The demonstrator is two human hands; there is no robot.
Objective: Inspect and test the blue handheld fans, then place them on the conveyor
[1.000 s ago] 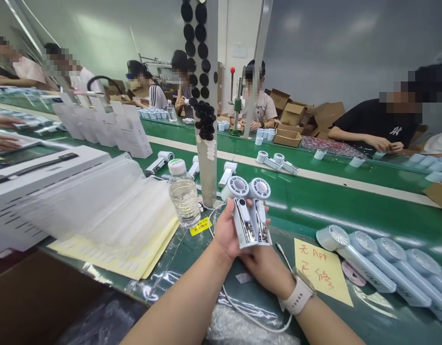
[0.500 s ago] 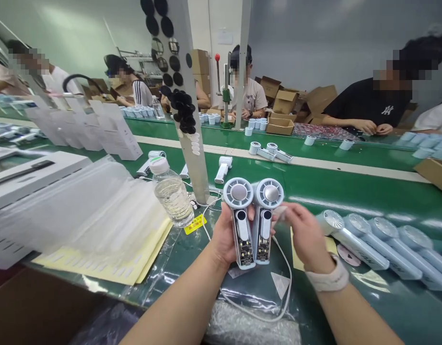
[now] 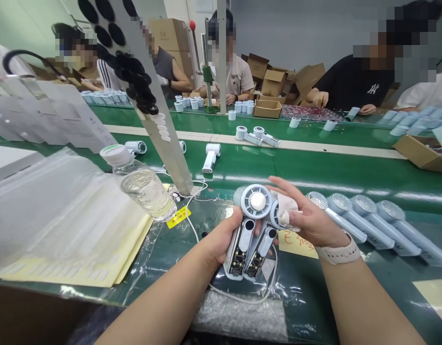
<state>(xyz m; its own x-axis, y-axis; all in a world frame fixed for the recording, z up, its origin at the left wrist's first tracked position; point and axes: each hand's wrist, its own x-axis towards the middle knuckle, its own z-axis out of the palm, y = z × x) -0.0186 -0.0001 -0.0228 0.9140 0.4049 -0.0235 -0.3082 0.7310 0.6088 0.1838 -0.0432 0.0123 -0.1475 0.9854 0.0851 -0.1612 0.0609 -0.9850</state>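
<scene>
My left hand [image 3: 215,239] is closed round two small white handheld fans [image 3: 248,230] held side by side, handles open and showing circuit boards. My right hand [image 3: 309,221] presses a small white cloth [image 3: 287,211] against the round head of the right fan, thumb and fingers pinched on the cloth, index finger stretched out. A white watch sits on my right wrist. A white cable [image 3: 238,297] loops under the fans on the green mat.
A row of light blue fans [image 3: 372,218] lies right of my hands on a yellow note [image 3: 296,242]. A water bottle [image 3: 142,184], a slanted metal post [image 3: 159,129] and stacked clear bags [image 3: 52,211] stand left. Loose fans lie on the green belt; several people work beyond.
My right hand came out from under the fans, moved to the right and now presses a white cloth on the right fan's head. The fans sank lower and tilted; the view swung left.
</scene>
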